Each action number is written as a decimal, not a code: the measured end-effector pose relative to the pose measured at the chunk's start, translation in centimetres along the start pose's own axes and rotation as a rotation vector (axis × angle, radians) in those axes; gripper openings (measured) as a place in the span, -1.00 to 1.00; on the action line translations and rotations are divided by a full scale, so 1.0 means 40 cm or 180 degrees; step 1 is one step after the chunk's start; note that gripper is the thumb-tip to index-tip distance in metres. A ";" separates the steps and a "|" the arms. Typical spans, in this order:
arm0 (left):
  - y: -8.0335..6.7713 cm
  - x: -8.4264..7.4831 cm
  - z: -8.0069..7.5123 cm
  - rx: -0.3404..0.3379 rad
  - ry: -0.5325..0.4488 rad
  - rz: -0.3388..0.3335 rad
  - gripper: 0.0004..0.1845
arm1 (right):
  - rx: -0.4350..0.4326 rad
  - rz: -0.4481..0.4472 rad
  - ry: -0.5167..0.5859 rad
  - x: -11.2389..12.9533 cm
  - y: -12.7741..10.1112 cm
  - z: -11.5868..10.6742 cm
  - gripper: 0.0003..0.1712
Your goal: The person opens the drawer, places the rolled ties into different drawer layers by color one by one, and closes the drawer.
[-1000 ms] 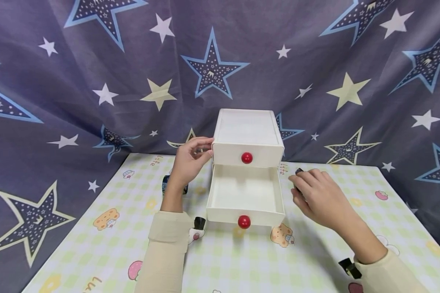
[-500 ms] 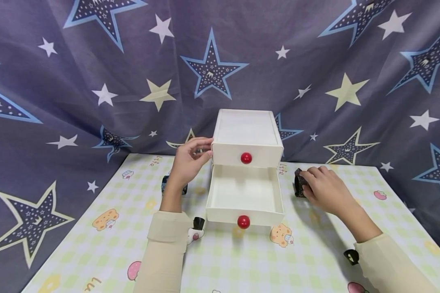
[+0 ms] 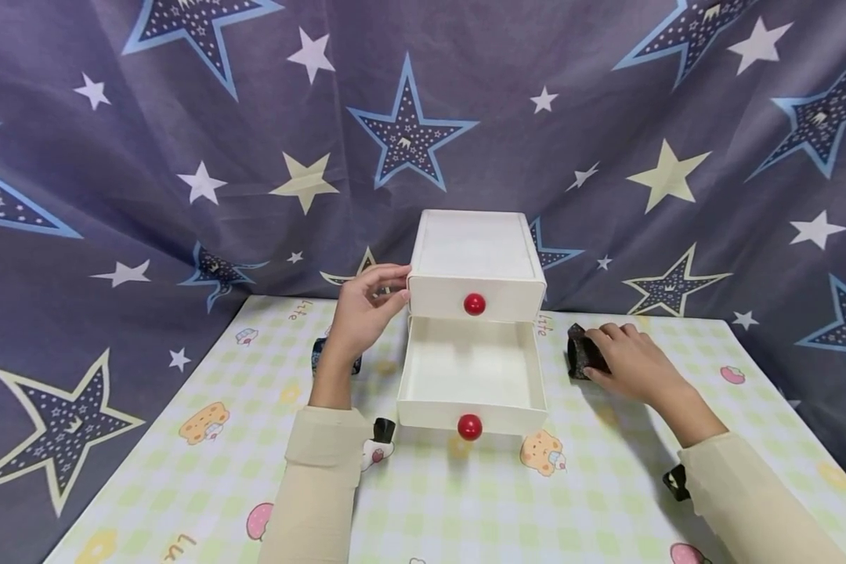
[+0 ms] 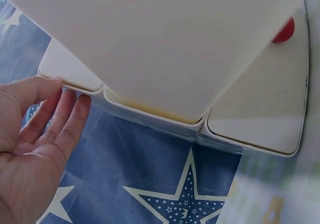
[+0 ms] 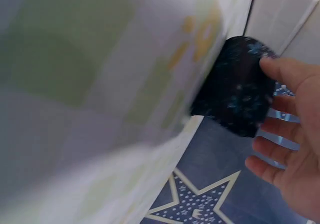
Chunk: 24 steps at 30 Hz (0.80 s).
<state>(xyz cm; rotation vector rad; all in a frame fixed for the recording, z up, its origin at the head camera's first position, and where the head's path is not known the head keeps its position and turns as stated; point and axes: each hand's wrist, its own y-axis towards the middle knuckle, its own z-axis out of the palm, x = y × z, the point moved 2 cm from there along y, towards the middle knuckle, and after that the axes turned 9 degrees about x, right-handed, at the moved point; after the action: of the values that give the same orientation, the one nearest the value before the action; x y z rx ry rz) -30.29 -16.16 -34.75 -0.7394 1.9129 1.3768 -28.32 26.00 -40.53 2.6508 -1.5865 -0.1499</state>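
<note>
A white drawer cabinet (image 3: 475, 244) with red knobs stands at the back middle, its middle drawer (image 3: 470, 376) pulled out and bare inside. My left hand (image 3: 364, 313) rests on the cabinet's upper left side. Its straight fingers and thumb touch near the front edge of the top drawer (image 4: 70, 66). To the cabinet's right, a dark curved piece with a blue flower pattern (image 5: 237, 86) stands on the table. My right hand (image 3: 638, 360) is at this piece, the thumb overlapping its edge and the other fingers loosely extended beside it in the right wrist view.
Behind my left wrist lies a dark blue patterned object (image 3: 317, 354), partly hidden. The table has a green-and-white checked cloth (image 3: 465, 501). A star-printed curtain (image 3: 254, 102) hangs right behind the table.
My right hand has drawn to the right, and its fingers have spread, uncovering more of the dark flower-patterned piece. My left hand and the cabinet have stayed put.
</note>
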 end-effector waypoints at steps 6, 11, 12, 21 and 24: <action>0.002 0.000 0.003 0.0018 0.0012 0.0010 -0.63 | 0.0134 -0.0036 0.0029 -0.011 -0.002 0.009 -0.22; 0.000 0.000 0.001 -0.0010 0.0024 -0.0001 -0.63 | 0.0188 -0.0138 0.0005 -0.009 0.009 0.016 -0.16; -0.001 0.000 0.001 -0.0008 0.0028 -0.0001 -0.63 | 0.0206 -0.0148 -0.0019 -0.008 0.011 0.018 -0.14; -0.001 0.005 -0.001 -0.0015 0.0017 0.0079 -0.64 | 0.0329 -0.0223 -0.0355 0.010 0.046 0.030 -0.17; -0.001 0.004 -0.001 -0.0018 0.0013 0.0082 -0.64 | 0.0313 -0.0258 -0.0375 0.013 0.055 0.035 -0.23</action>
<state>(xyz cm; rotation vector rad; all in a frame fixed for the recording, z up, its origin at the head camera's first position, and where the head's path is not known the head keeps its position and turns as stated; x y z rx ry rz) -30.37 -16.21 -34.89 -0.7232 1.9287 1.3981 -30.17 24.52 -41.75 2.8323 -1.5581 -0.2416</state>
